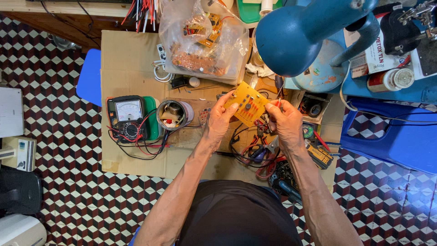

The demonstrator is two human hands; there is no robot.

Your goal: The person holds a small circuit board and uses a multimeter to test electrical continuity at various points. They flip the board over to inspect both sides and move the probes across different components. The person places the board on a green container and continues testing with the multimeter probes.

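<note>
My left hand [219, 119] holds a small yellow circuit board [247, 103] by its left edge, above a cardboard sheet [127, 64] on the floor. My right hand [284, 122] is closed around a thin tool with a red handle [276, 103], its tip at the board's right edge. The board is tilted and faces up toward me. A blue desk lamp [296, 34] hangs just above and to the right of the board.
An analog multimeter [129, 116] with red and black leads lies left of my hands, beside a tin can [175, 114]. A plastic bag of circuit boards [200, 41] sits farther back. Pliers and hand tools [261, 152] lie under my wrists. A blue plastic stool [396, 132] stands at right.
</note>
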